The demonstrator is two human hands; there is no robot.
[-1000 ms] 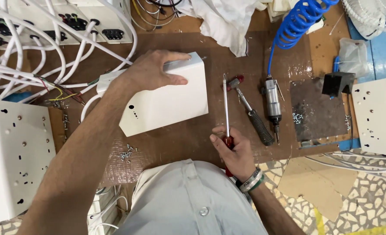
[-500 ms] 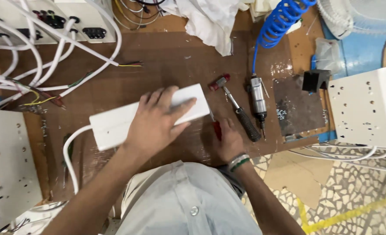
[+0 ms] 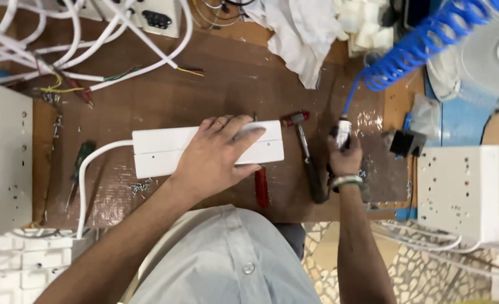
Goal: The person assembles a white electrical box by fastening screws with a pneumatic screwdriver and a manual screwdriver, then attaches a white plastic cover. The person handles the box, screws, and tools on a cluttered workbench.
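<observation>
Head view: the white power strip box (image 3: pixel 165 151) is now laid flat on the counter (image 3: pixel 165 101), no longer tilted up.
Left hand (image 3: pixel 215 155): pressed flat on the box, grip open, nothing grasped.
Right hand (image 3: pixel 345 160): grip closed around the air-driven tool (image 3: pixel 342 130) on the blue coiled hose (image 3: pixel 424 48).
Red-handled screwdriver (image 3: pixel 262 186): set down beside the box, released since earlier.
Hammer (image 3: pixel 308 160): lying just left of the right hand.

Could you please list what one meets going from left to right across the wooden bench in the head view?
Green-handled screwdriver → white power strip under the left hand → red-handled screwdriver → hammer → right hand on the pneumatic tool → white box.
</observation>
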